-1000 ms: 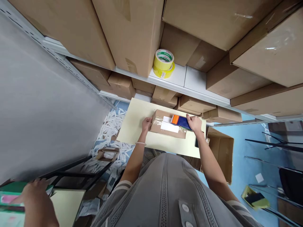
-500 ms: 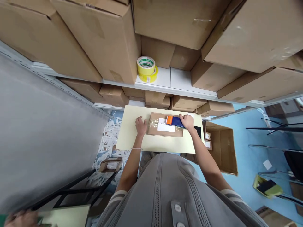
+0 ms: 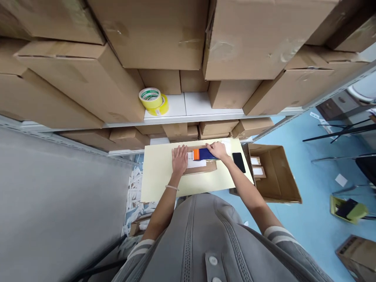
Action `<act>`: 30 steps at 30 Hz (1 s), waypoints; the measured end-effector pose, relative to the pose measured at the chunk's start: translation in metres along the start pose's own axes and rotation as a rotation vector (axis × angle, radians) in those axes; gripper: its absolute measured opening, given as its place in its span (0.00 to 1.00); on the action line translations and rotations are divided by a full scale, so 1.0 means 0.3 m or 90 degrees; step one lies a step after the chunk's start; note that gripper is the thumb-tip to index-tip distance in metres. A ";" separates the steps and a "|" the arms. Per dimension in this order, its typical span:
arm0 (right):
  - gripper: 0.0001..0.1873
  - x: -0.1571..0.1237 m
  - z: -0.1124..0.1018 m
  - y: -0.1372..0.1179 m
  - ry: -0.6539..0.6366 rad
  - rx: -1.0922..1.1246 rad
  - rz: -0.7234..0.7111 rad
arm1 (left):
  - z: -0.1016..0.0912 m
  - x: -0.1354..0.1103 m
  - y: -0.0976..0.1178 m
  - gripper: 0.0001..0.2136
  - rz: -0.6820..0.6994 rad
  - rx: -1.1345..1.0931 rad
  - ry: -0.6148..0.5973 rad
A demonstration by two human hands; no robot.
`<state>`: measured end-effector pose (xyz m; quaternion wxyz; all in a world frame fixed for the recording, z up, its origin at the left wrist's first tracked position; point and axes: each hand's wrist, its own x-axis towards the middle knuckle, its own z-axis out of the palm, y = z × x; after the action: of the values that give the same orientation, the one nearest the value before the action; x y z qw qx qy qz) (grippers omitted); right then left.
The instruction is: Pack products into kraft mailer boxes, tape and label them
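A taped cardboard box (image 3: 202, 170) with a white label (image 3: 197, 163) on top lies on the pale yellow tabletop (image 3: 158, 176). My left hand (image 3: 179, 159) lies flat on the box's left end, fingers stretched out. In my right hand (image 3: 216, 150) is a flat dark blue tool (image 3: 205, 153) with an orange band and a whitish tip at its left end; its exact kind is unclear. The tool rests over the label, tip pointing left, and my fingers wrap its right end. Right of the box lies a black phone (image 3: 239, 162).
Behind the table, a shelf (image 3: 199, 117) carries cardboard boxes (image 3: 235, 43) and two yellow tape rolls (image 3: 154, 101). To the right stands an open carton (image 3: 276, 172) with small boxes inside. A grey wall (image 3: 67, 196) is on the left, with paper strips on the floor beside it.
My left hand has moved from the tabletop onto the box's left end. The blue tool has slid slightly toward the label's left part. My view has turned right.
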<state>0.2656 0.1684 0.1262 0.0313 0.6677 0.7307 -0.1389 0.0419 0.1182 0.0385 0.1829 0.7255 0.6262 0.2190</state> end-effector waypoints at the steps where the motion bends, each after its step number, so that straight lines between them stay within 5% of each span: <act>1: 0.35 0.000 -0.010 0.019 0.000 -0.004 -0.006 | -0.001 0.001 0.000 0.26 -0.003 0.010 -0.004; 8: 0.34 -0.024 -0.121 0.355 0.014 -0.100 0.040 | 0.015 0.008 0.002 0.27 -0.007 0.059 -0.024; 12: 0.33 -0.029 -0.126 0.510 -0.010 -0.159 0.048 | 0.021 0.013 0.002 0.28 -0.011 0.071 -0.032; 22: 0.31 0.077 0.061 0.400 -0.076 -0.091 0.032 | 0.021 0.023 0.018 0.28 -0.032 0.142 -0.065; 30: 0.29 0.113 0.127 0.401 -0.186 0.082 0.234 | 0.037 0.024 0.006 0.28 -0.035 0.166 -0.056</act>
<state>0.3751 0.2002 0.0626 0.1185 0.7632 0.5739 -0.2723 0.0504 0.1252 0.0307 0.1206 0.7346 0.6603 0.0988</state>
